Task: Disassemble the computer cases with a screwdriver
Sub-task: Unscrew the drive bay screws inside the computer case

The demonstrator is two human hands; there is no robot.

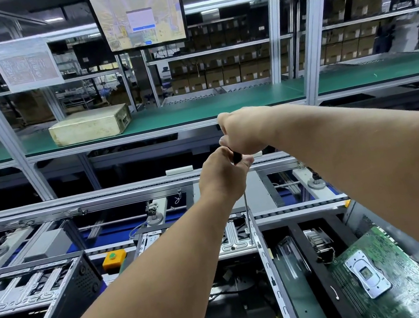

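Note:
Both hands hold a long screwdriver (246,208) upright over an open computer case (265,257) in the middle. My right hand (242,131) grips the top of the black handle. Just below it, my left hand (222,176) grips the lower handle. The thin metal shaft runs straight down, and its tip meets the case's inner metal frame near the right wall. Both forearms reach forward from the bottom of the view.
Another open case (33,288) stands at the left. A green motherboard (383,274) lies at the lower right. An orange button box (114,259) sits on the conveyor. A beige box (90,124) rests on the green shelf, with a monitor (138,15) above.

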